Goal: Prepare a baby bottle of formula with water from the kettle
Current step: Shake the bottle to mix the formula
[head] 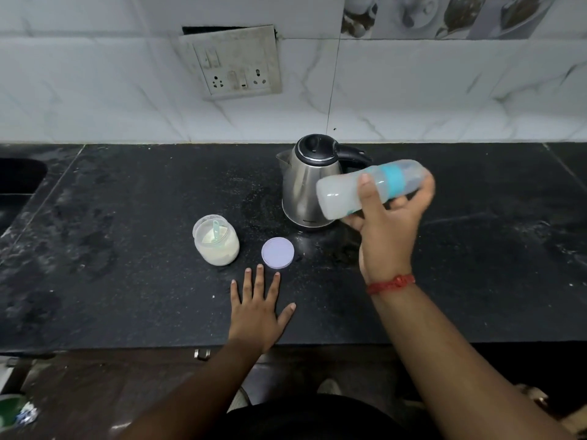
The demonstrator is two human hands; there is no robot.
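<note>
My right hand (392,227) grips a baby bottle (341,193) with a teal ring, tipped nearly sideways in the air, its base toward the left and its capped end to the right. Milky white liquid fills it. Just behind the bottle a steel kettle (305,182) with a black lid stands shut on the counter. An open jar of formula powder (216,241) with a scoop inside sits left of centre, its lilac lid (277,252) lying flat beside it. My left hand (259,308) rests flat on the counter, fingers spread, just below the lid.
The black stone counter (127,249) is dusted with spilled powder near the kettle. A sink edge (19,176) shows at the far left. A wall socket panel (235,63) hangs on the tiled wall behind. The counter's front edge runs just below my left hand.
</note>
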